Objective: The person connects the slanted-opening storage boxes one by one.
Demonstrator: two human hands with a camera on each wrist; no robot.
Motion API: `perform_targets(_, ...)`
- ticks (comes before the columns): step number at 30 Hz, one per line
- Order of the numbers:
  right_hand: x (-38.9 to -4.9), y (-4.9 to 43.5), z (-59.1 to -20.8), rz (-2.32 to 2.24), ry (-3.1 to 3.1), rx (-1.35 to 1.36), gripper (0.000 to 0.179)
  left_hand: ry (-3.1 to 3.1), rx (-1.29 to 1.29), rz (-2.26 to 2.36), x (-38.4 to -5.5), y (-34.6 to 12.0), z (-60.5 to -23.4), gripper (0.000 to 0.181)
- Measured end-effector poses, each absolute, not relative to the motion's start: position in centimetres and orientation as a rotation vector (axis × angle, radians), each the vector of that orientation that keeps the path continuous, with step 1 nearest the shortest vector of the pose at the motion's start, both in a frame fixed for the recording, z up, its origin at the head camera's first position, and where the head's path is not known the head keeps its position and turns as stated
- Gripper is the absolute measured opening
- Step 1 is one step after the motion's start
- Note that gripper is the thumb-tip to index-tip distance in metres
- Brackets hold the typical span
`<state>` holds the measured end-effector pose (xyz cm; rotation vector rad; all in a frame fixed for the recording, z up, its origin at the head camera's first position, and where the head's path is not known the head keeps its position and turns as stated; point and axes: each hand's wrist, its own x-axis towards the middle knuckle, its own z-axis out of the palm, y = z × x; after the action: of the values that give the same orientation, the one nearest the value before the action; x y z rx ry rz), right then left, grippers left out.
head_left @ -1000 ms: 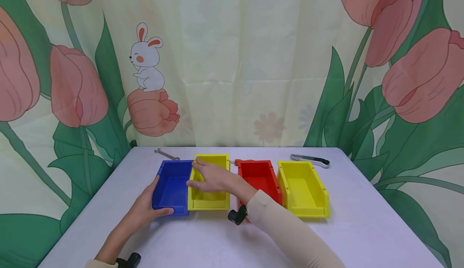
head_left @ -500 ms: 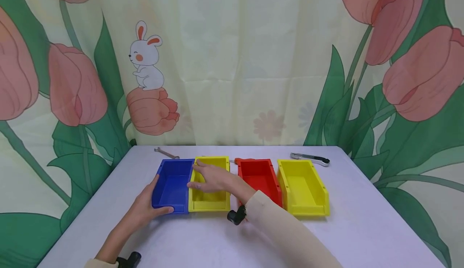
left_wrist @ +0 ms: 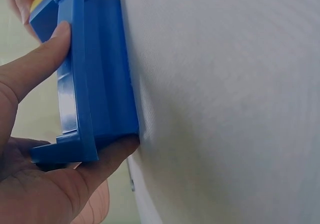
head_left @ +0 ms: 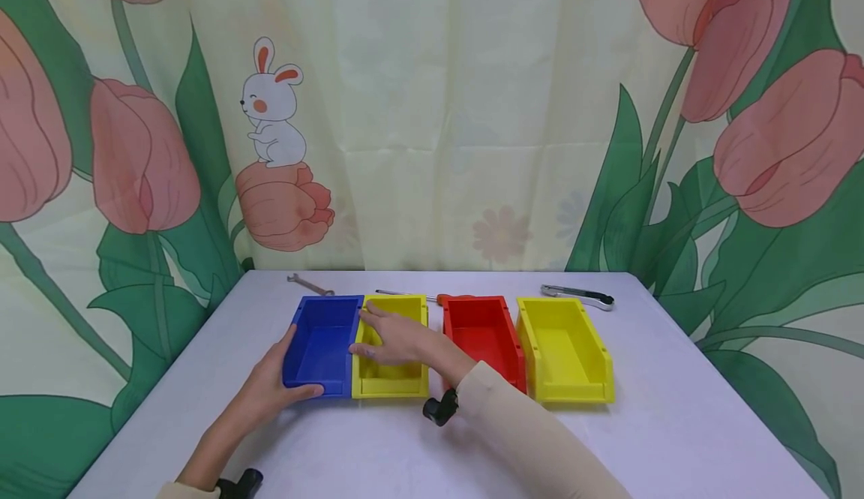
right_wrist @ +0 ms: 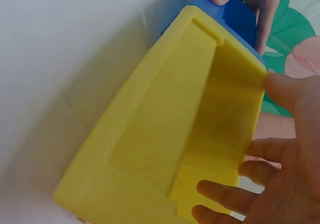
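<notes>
Four open bins stand in a row on the white table (head_left: 675, 424): a blue bin (head_left: 322, 341), a yellow bin (head_left: 391, 379), a red bin (head_left: 482, 330) and a second yellow bin (head_left: 563, 349). My left hand (head_left: 273, 385) grips the blue bin's near left corner, thumb (left_wrist: 45, 54) on the front rim and fingers along its side. My right hand (head_left: 394, 338) lies over the left yellow bin (right_wrist: 165, 134), fingers (right_wrist: 225, 189) stretched out inside it and thumb at the wall that touches the blue bin (right_wrist: 240, 19).
Behind the bins lie a wrench (head_left: 309, 285), a screwdriver (head_left: 412, 296) and a utility knife (head_left: 577, 296). A tulip-printed curtain hangs right behind the table. Bare tabletop lies in front of the bins and to their right.
The left yellow bin has slid a little toward me under my right hand, uncovering the screwdriver behind it; its front now lines up with the blue bin's. My left hand has kept its grip.
</notes>
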<state>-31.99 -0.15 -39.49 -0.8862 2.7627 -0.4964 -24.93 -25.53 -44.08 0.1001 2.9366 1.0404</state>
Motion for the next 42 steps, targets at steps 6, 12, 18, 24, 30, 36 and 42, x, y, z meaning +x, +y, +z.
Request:
perform_targets(6,-31.9,0.0,-40.0,-0.522,2.758,-0.900,0.082,2.933,0.085,1.023,-24.9,-25.5,-44.0,0.134)
perform_targets(12,-31.8,0.1,-39.9,-0.505,2.772,-0.888,0.082,2.924,0.068,1.030,-24.7,-25.4,-44.0,0.135)
perform_targets(18,-30.9,1.2,-38.5,-0.511,2.849,-0.807,0.074,2.915,0.060,1.043,-25.1,-25.1,-44.0,0.136)
perform_targets(24,-31.1,5.9,-36.9,-0.684,2.979,-0.627,0.070,2.940,0.046,1.018,-25.0,-24.8,-43.7,0.135)
perform_targets(30,-31.9,11.3,-36.7,-0.748,3.066,-0.383,0.068,3.070,0.001,0.884,-24.4,-23.7,-43.4,0.127)
perform_targets(36,-31.7,15.1,-37.1,-0.833,3.102,-0.223,0.064,3.192,0.073,0.869,-23.5,-22.0,-42.9,0.118)
perform_targets(42,-31.1,16.6,-37.1,-0.843,3.091,-0.132,0.067,3.241,0.215,0.885,-23.4,-20.6,-42.1,0.107)
